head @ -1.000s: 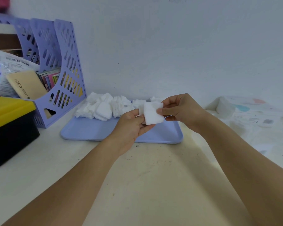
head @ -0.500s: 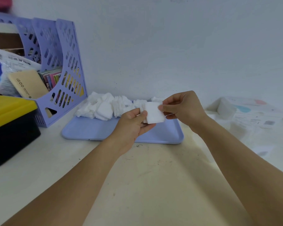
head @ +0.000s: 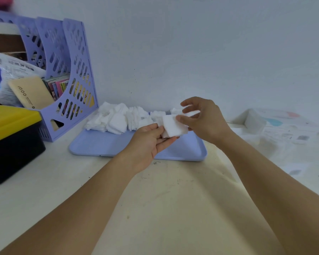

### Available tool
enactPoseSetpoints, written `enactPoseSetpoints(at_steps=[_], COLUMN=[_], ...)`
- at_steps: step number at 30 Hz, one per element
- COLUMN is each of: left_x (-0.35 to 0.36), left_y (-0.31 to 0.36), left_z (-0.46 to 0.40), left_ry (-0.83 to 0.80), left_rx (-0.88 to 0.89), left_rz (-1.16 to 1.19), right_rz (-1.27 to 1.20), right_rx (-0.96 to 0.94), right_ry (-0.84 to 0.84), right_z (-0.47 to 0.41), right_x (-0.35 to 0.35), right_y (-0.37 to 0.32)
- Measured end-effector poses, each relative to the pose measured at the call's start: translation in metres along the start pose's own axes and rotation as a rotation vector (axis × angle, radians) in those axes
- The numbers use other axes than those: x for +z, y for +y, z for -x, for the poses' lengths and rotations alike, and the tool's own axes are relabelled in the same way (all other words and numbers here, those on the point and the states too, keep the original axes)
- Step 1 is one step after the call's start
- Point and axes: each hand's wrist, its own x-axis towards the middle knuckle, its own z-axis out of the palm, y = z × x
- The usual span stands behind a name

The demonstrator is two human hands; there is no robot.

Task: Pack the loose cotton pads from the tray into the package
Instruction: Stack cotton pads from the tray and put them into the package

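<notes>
Right now your bench (head: 173,208) carries, at ten o'clock, a lilac file rack (head: 70,85) with a black box with a yellow lid (head: 11,137) in front of it. At twelve o'clock lies the lilac tray (head: 103,146), with loose cotton pads (head: 118,118) heaped along its far edge. At two o'clock the package (head: 276,124) lies on its side, well apart from the tray. Above the tray's near right part, your left hand (head: 151,140) pinches a small stack of pads (head: 173,127) between thumb and fingers. Your right hand (head: 201,120) sits at the stack's right edge, thumb touching the top pad, its other fingers spread and lifted clear.
</notes>
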Motion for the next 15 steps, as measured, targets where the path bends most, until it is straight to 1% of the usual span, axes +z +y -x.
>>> enactPoseSetpoints(at_steps=[1, 2, 3, 5, 6, 8, 11, 15], left_x=[0.0, 0.0, 0.0, -0.001, -0.002, -0.002, -0.003, -0.004], left_y=[0.0, 0.001, 0.001, 0.001, 0.001, 0.002, 0.001, -0.002], left_z=[0.0, 0.001, 0.001, 0.002, 0.002, 0.003, 0.002, 0.0], left_ry=[-0.006, -0.013, -0.02, -0.027, -0.024, -0.01, -0.02, -0.022], left_rx=[0.002, 0.005, 0.01, 0.02, 0.017, 0.014, 0.047, 0.075], left_rz=[-0.006, -0.017, -0.035, -0.076, -0.091, -0.137, -0.255, -0.309], right_rz=[0.063, 0.102, 0.127, 0.214, 0.262, 0.294, 0.286, 0.198], right_rx=[-0.066, -0.136, -0.185, -0.218, -0.232, -0.252, -0.232, -0.215], right_ry=[-0.007, -0.072, -0.192, -0.444, -0.498, -0.471, -0.436, -0.428], right_z=[0.001, 0.003, 0.005, 0.01, 0.011, 0.012, 0.011, 0.007], right_x=[-0.002, -0.006, -0.009, -0.012, -0.011, -0.006, -0.003, -0.005], right_y=[-0.004, -0.009, -0.014, -0.021, -0.021, -0.018, -0.014, -0.006])
